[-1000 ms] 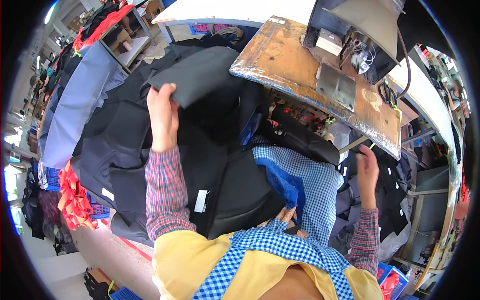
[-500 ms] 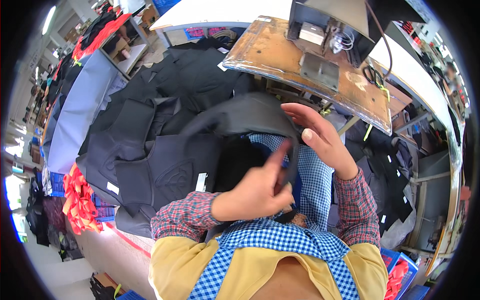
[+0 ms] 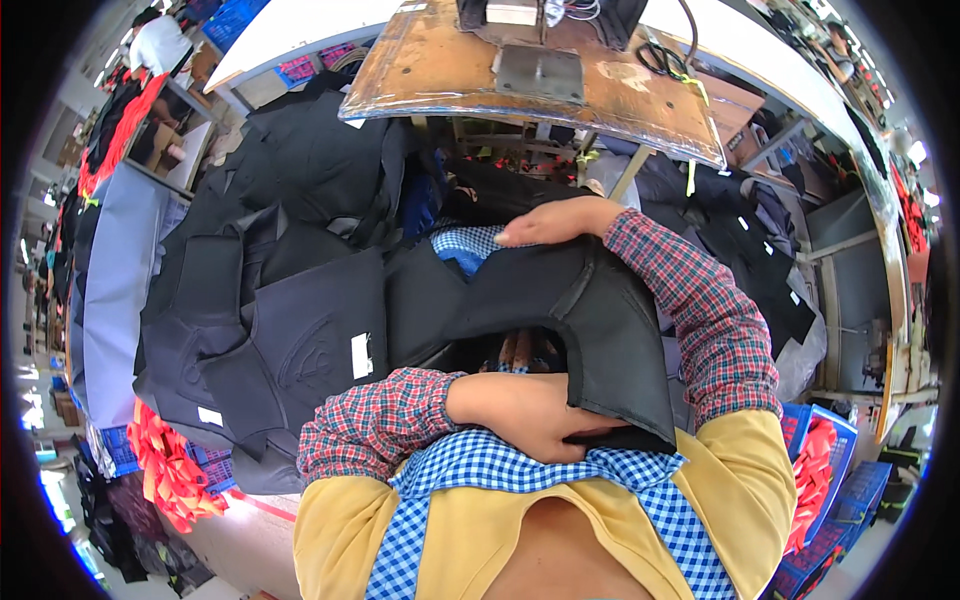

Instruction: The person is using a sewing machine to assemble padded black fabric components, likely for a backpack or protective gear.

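A black padded fabric piece (image 3: 615,330), curved round an opening, lies across my lap. My left hand (image 3: 530,410) reaches across in front of me and is closed on its near right edge; the fingertips go under the fabric and are hidden. Along the far edge of the same piece lies my right hand (image 3: 560,220), palm down, with its fingers stretched out to the left. A blue-and-white checked apron (image 3: 470,243) shows beyond that edge.
Stacked black padded pieces (image 3: 310,315) with white labels spread to the left. A worn wooden machine table (image 3: 450,75) stands ahead, scissors (image 3: 660,58) on it. Red fabric strips (image 3: 165,470) hang at lower left. More black pieces (image 3: 740,235) lie to the right.
The black piece, raised and blurred before, now lies lower and nearer me. My left hand has moved down to its near edge; my right hand has moved left onto its far edge. The view has shifted.
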A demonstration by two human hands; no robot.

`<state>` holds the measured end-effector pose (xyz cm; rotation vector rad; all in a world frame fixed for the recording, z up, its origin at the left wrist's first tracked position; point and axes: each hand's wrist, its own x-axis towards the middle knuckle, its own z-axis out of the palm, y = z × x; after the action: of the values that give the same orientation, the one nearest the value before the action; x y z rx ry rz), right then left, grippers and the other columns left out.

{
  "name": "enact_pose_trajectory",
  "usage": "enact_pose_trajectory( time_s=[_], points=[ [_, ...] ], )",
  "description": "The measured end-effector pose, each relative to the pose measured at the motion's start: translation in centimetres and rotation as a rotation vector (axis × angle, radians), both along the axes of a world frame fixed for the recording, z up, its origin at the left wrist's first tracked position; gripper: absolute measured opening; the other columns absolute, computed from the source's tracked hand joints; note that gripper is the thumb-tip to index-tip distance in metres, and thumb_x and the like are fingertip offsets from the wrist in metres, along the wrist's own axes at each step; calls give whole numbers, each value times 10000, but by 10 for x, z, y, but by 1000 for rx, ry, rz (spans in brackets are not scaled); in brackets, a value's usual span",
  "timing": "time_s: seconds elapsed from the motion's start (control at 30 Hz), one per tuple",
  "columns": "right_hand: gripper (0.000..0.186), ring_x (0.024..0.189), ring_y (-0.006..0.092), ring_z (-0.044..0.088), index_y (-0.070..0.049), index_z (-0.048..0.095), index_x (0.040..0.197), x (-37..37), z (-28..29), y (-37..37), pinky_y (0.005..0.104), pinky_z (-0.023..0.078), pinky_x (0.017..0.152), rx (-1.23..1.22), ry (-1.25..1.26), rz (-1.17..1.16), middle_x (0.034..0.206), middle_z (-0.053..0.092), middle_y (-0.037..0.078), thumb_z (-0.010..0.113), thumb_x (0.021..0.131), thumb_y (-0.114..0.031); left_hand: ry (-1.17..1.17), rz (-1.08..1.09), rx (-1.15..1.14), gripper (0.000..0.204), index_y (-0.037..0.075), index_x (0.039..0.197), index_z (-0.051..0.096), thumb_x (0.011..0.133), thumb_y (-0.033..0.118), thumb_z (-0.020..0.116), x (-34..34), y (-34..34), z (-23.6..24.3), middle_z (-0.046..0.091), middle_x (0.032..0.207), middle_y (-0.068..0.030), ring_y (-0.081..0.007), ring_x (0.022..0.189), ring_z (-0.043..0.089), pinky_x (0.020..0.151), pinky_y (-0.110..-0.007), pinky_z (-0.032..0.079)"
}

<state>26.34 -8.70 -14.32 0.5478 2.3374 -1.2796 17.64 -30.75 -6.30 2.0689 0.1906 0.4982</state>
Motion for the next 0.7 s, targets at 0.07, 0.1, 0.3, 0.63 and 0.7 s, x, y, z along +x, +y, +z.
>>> enact_pose_trajectory(
  time_s=[0.07,0.1,0.3,0.63,0.7],
  points=[
    [724,1220,262,500,-35,554,1292,2,-10,-6,343,357,1037,-58,-44,48,1302,565,139,371,940,-641,-4,-8,-34,610,10,1376,414,798,133,564,-3,0,1,581,1111,-236,-365,1019,578,891,-404,468],
    [678,1183,237,527,-32,567,1274,4,-15,-8,339,375,1014,-115,-88,102,1264,591,124,383,958,-603,-8,-9,-66,647,28,1403,389,784,114,553,-4,1,1,586,1106,-235,-362,1015,581,899,-401,462],
    [611,927,180,606,11,663,1044,47,16,12,311,472,820,180,229,-312,973,665,115,574,878,-570,241,-162,-411,642,22,1413,383,824,150,606,-19,20,3,608,769,-114,-220,659,603,638,-319,486],
    [453,946,102,576,22,552,1187,140,103,29,245,464,855,257,689,-916,1058,625,39,657,908,-319,-693,624,-921,553,88,1431,321,1000,413,444,-10,104,2,454,1392,-132,-229,1220,512,951,-402,464],
    [617,924,147,628,46,596,1110,144,102,29,279,492,840,363,704,-992,986,664,105,723,813,-480,-710,659,-919,456,68,1384,374,1018,337,414,-5,126,1,507,1339,-118,-212,1173,548,935,-391,483]
  ],
)
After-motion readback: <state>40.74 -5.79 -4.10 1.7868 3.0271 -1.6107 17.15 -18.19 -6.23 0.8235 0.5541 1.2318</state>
